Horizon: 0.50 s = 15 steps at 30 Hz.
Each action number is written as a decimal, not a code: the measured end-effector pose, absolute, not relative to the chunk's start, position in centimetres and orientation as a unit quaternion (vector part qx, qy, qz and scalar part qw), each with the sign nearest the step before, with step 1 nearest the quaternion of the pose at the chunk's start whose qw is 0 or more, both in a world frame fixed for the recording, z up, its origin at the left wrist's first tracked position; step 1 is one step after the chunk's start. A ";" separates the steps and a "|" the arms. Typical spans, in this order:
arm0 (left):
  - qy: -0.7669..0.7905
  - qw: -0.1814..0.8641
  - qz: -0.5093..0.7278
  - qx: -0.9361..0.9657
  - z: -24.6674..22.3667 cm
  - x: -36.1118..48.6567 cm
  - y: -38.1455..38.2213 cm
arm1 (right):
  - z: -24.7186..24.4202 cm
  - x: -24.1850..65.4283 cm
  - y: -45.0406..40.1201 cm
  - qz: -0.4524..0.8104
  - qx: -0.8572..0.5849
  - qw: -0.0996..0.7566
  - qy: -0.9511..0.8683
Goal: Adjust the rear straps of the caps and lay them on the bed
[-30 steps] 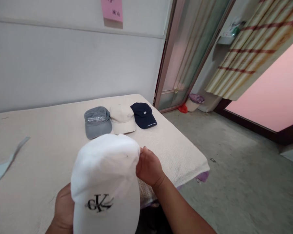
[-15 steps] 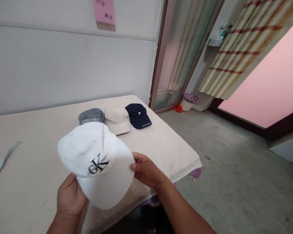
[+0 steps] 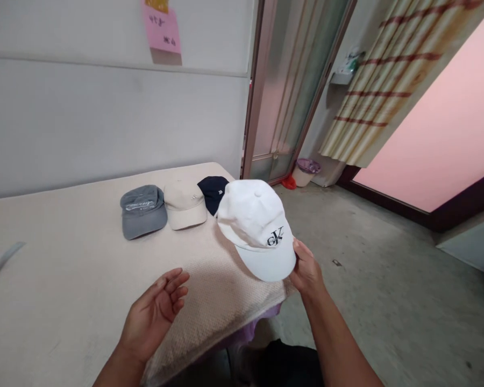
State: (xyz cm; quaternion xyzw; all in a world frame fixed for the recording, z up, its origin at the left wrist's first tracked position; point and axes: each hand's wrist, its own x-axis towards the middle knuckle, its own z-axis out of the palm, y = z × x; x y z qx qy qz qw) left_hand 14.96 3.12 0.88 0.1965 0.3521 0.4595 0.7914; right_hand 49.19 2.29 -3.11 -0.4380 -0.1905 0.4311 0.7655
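My right hand (image 3: 306, 269) grips the brim edge of a white cap (image 3: 254, 215) with black letters, held up over the right part of the covered table (image 3: 84, 279). Palm up, my left hand (image 3: 157, 312) is empty, its fingers loosely curled and apart, left of the white cap. Behind lie a grey cap (image 3: 144, 215), a beige cap (image 3: 184, 207) and a navy cap (image 3: 212, 191) in a row. The white cap hides part of the navy one.
A pale strip (image 3: 2, 264) lies at the table's far left. Beyond the table's right edge are a waste bin (image 3: 305, 174), a red bag (image 3: 289, 183) and a patterned curtain (image 3: 387, 75). A pink note (image 3: 162, 33) hangs on the wall.
The white cap has moved right and away from me in my right hand. My left hand has let go of it and opened. The grey cap now shows in full, while the navy one is partly covered.
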 end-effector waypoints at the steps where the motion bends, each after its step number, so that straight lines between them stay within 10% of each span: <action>1: 0.359 0.790 0.456 0.197 0.9 15.1 3.1 | -3.8 49.9 2.2 0.412 -0.466 0.763 -0.175; 15: 0.384 0.792 0.437 0.187 0.3 16.3 2.9 | -7.2 52.8 2.4 0.369 -0.566 0.730 -0.105</action>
